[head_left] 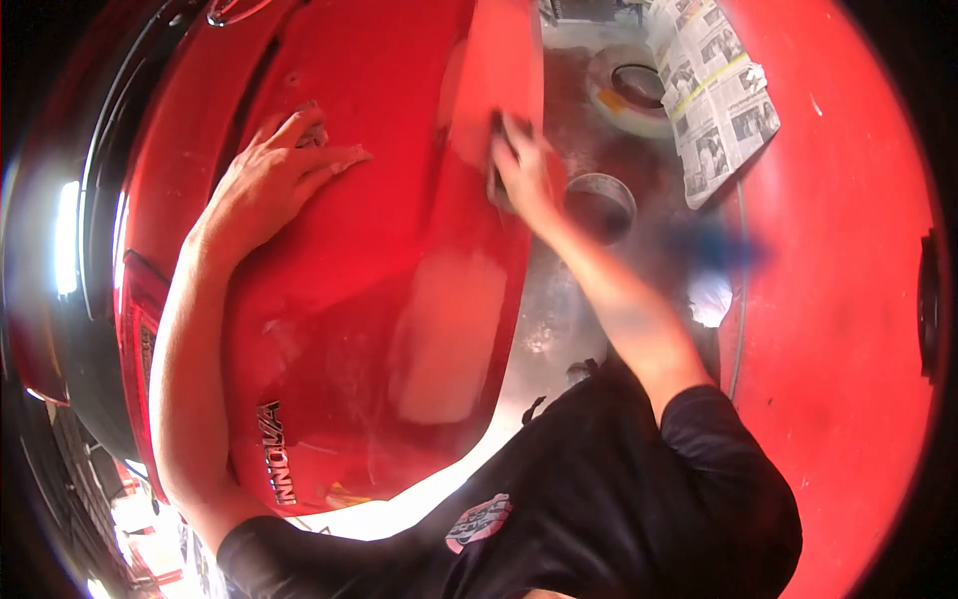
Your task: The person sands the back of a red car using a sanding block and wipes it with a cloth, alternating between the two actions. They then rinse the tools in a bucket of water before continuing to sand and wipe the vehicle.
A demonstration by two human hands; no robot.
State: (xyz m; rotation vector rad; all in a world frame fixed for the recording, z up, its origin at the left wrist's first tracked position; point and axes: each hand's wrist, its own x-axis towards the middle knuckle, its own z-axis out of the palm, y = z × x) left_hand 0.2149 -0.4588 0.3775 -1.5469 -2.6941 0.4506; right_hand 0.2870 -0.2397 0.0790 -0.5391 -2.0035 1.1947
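A glossy red car tailgate (339, 230) with chrome INNOVA lettering (277, 454) stretches out in front of me. My left hand (264, 175) leans on its upper left part, thumb spread away from the bent fingers; a small greyish patch shows between them. On the right edge of the panel, my right hand (526, 170) is closed round a dark sanding block (496, 165), pressed against a dull, pale sanded strip (489, 70). Lower down lies a second matte patch (454, 334) with a dusty border.
Sheets of newspaper (720, 105) hang at the upper right beside another red body panel (838, 299). Below, on the dusty grey floor (559, 309), stand a round tin (602, 205) and a roll of tape (631, 88). A dark bumper (95, 389) curves along the left.
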